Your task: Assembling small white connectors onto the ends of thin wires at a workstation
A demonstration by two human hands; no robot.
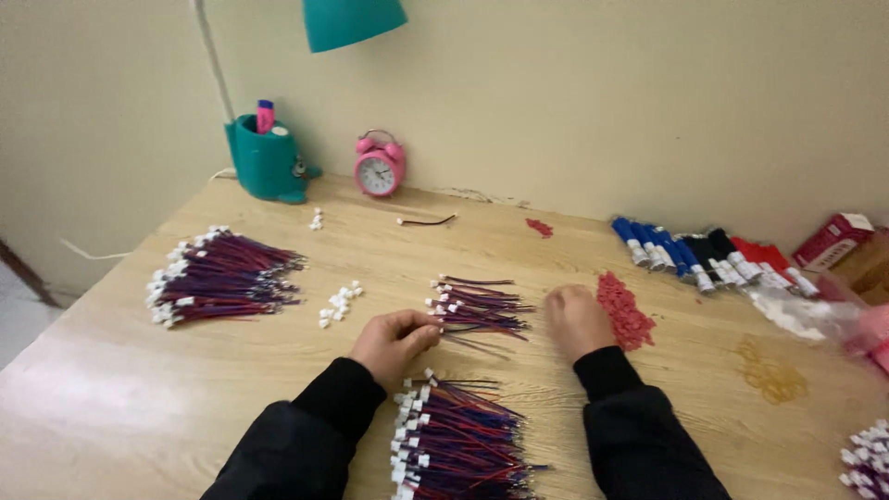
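Your clock [379,170] stands at the surface's [139,398] far edge. One wire bundle [222,276] lies toward its left edge, another bundle [458,444] at the near edge.

Bare wood lies open across the near-left of the table [139,407], and a wide clear lane runs between the big wire bundle [222,276] at the left and the small fan of wires [477,306] in the middle, broken only by a scatter of white connectors [340,303]. To the right, the heap of red pieces [622,310] and the row of markers [708,252] crowd the way, while the near bundle [458,443] fills the gap between the two sleeves.
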